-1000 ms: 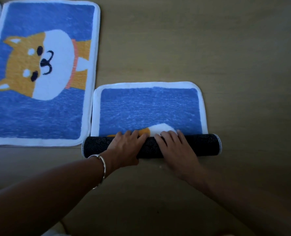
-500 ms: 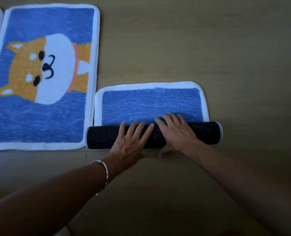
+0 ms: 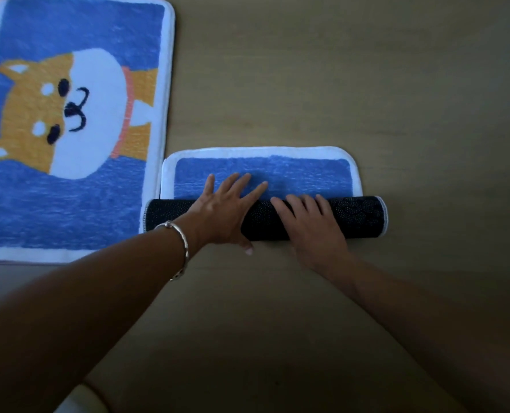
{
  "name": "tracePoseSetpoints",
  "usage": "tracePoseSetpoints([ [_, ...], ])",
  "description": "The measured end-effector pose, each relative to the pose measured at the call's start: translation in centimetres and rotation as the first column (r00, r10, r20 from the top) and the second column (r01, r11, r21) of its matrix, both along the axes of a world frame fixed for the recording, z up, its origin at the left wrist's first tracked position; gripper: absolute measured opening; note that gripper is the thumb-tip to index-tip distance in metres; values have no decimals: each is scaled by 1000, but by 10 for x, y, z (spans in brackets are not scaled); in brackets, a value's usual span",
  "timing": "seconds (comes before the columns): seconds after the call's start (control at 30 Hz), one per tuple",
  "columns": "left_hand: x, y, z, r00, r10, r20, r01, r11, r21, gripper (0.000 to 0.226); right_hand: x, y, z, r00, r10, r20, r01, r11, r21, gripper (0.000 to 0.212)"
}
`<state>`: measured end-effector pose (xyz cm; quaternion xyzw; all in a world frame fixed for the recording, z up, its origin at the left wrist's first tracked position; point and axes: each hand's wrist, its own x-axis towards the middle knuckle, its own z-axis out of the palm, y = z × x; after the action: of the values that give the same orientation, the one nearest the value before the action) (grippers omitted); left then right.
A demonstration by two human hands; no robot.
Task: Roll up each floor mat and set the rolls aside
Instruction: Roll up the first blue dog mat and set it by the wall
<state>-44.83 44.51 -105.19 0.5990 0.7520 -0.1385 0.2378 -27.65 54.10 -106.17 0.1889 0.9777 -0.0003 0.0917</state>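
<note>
Dark dotted backing faces out on the roll [image 3: 265,217], which lies on the floor [image 3: 367,84] just right of the flat dog mat [image 3: 68,120]. We see the left hand [image 3: 221,210] and right hand [image 3: 310,225] pressing flat, fingers spread, gripping nothing, likely to keep the roll tight. A short blue strip [image 3: 262,177] remains; bare floor beyond gives room.

No readable text, label, brand or number anywhere I look. Flat mat [image 3: 68,129] at my left carries only dog picture, no lettering.
</note>
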Motion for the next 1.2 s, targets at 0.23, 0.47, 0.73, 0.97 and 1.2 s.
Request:
tracePoseSetpoints([
  [0.23, 18, -9, 1, 976, 16, -217, 13, 992, 129, 117, -36, 27, 11, 977, -18, 213, 59, 980, -190, 81],
  [0.47, 30, -14, 3, 990, 45, -131, -37, 998, 57, 92, -37, 25, 25, 902, 75, 424, 94, 927, -363, 78],
  [0.73, 32, -26, 4, 992, 37, 124, -31, 998, -54, 73, -8, 11, 28, 915, 151, 374, 72, 853, -518, 103],
  [0.97, 23, -16, 5, 966, 70, 247, -34, 988, -150, 76, 25, -15, 15, 979, 101, 179, -71, 984, -165, 112],
  [1.2, 29, -26, 11, 992, -123, -30, 126, 986, 107, 105, -10, 7, 21, 962, 84, 260, -1, 952, -305, 87],
])
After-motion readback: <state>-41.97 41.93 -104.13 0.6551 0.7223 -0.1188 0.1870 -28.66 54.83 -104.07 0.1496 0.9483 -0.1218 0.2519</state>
